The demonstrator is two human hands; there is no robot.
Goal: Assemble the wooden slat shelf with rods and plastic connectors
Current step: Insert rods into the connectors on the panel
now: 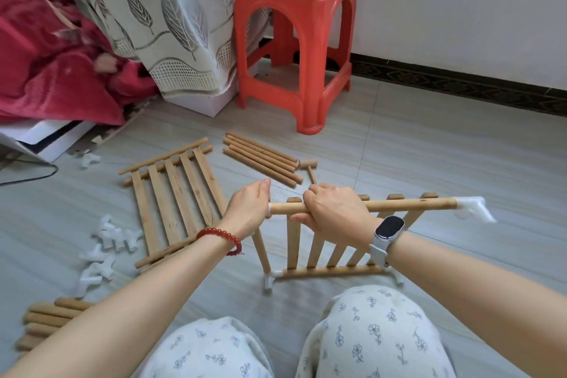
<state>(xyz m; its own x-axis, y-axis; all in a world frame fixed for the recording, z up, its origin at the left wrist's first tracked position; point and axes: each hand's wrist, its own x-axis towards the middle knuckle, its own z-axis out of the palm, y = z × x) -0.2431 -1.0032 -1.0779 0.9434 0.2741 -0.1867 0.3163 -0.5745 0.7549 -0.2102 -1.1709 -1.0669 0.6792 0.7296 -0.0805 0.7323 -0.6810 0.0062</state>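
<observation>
A wooden slat panel [319, 250] stands on edge on the floor in front of my knees. My right hand [334, 212] grips its top rod [411, 205] near the left end. My left hand [248, 212] is curled round a white plastic connector at that rod's left end, mostly hidden by the fingers. Another white connector [474, 209] caps the rod's right end. An upright rod [262, 250] runs down from my left hand to a white connector [270, 279] at the panel's lower left corner. A second slat panel [176, 196] lies flat on the floor to the left.
Several loose rods [260, 158] lie beyond the hands, more rods [46, 321] at lower left. Loose white connectors [107, 247] are scattered on the left. A small wooden mallet [309, 167] lies near the far rods. A red plastic stool [294, 40] stands behind, bedding at left.
</observation>
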